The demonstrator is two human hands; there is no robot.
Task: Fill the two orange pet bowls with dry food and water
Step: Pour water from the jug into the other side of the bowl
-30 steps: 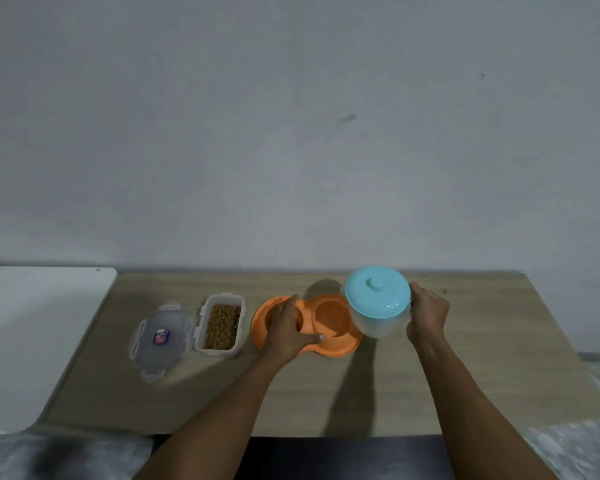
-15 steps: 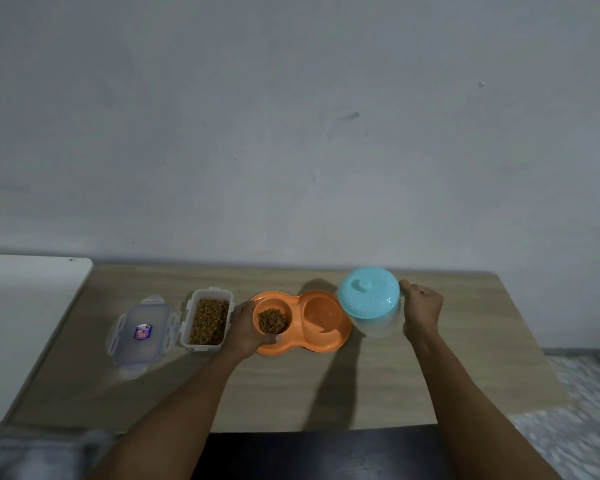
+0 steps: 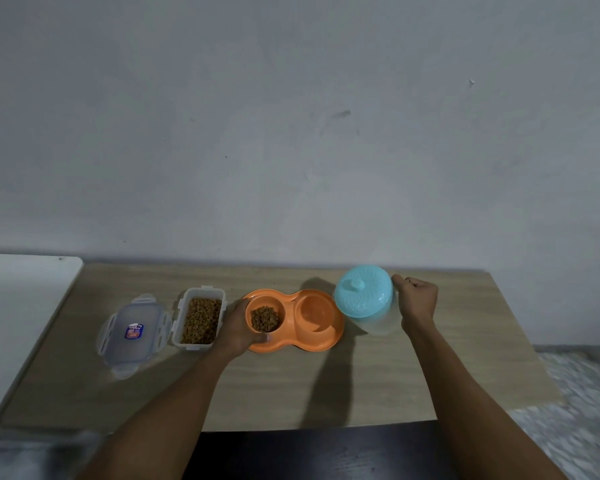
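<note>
An orange double pet bowl [image 3: 336,332] lies on the wooden table [image 3: 447,375]. Its left cup holds brown dry food [image 3: 264,319]; its right cup [image 3: 315,314] looks empty. My left hand [image 3: 234,329] grips the bowl's left rim, thumb on the front edge. My right hand [image 3: 417,299] is closed on the handle of a clear water jug [image 3: 378,323] with a light blue lid [image 3: 362,291]. The jug is tilted left toward the right cup, just right of the bowl. No water shows in the stream or cup.
A clear open container of dry food [image 3: 201,320] stands left of the bowl, with its clip lid [image 3: 130,334] lying beside it. A white surface [image 3: 18,306] adjoins the table's left end. A grey wall rises behind the table.
My left hand slid from over the bowl's middle to its left rim, uncovering the dry food. The jug stays held by my right hand, tilted toward the bowl.
</note>
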